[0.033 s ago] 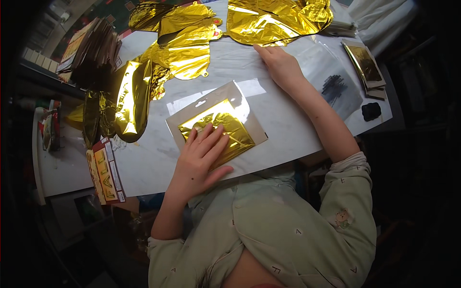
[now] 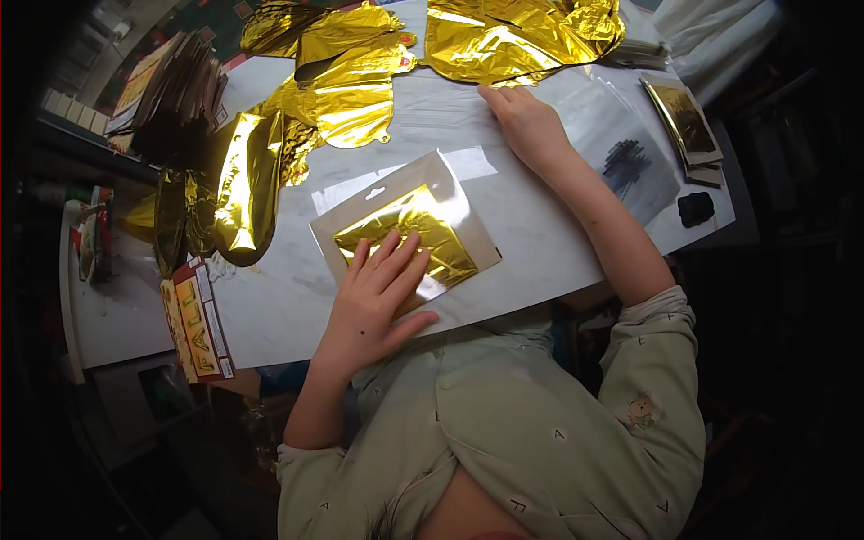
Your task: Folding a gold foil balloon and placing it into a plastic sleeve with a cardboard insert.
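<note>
Looking down from head height, the view shows a person seated at a white, faintly marbled counter (image 2: 540, 243). Nothing has visibly moved since the earlier picture: both hands and the packet lie where they did.

The left hand (image 2: 378, 301) rests flat on a clear plastic packet (image 2: 405, 225), fingers spread and pressing down, its grip closed on nothing. The packet lies near the counter's front edge; it is rectangular, glossy, with a hang-hole at its top, and holds a folded square of crinkled gold foil (image 2: 432, 225).

The right hand (image 2: 526, 121) reaches to the far side, palm down, fingers loosely spread on thin clear plastic sheets (image 2: 621, 153), just beside a large heap of shiny, wrinkled gold foil balloons (image 2: 513, 36). More deflated gold balloons (image 2: 346, 90) trail along the left edge. Printed card inserts (image 2: 193, 319) overhang the near left corner, and a stack of flat packets (image 2: 684, 121) sits at the right.
</note>
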Motion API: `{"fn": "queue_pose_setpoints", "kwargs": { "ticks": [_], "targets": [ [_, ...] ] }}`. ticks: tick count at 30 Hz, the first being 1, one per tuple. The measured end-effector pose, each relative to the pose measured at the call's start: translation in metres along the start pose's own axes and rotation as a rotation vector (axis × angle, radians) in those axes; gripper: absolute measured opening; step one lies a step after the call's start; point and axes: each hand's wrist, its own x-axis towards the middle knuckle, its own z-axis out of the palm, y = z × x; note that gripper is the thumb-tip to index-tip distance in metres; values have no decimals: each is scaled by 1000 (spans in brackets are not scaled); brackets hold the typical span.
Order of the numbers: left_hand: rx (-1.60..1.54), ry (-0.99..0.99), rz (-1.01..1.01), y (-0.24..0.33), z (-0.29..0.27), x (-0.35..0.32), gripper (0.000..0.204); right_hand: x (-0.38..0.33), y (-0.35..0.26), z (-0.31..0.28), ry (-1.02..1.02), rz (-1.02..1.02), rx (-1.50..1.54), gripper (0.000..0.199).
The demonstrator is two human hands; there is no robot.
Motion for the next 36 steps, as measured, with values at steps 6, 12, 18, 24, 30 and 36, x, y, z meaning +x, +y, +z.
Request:
{"fn": "queue_pose_setpoints", "kwargs": {
  "ticks": [6,12,18,24,30,36],
  "targets": [
    [39,2,-32,-4,13,-4,76,-19,3,-19,57,-178,-108,7],
    [20,-5,-74,-4,14,-6,68,-70,-50,-101,-210,-65,634,20],
    [56,-12,-61,-1,12,-3,64,-123,-70,-129,-400,-64,655,21],
    [31,-15,-80,1,14,-5,66,-130,-91,-125,-281,46,464,20],
    [35,-9,-66,1,16,-2,70,-139,-140,-95,-103,113,448,16],
    [51,-8,-84,2,15,-4,71,-129,-129,-88,-56,129,589,16]
  ]
}}
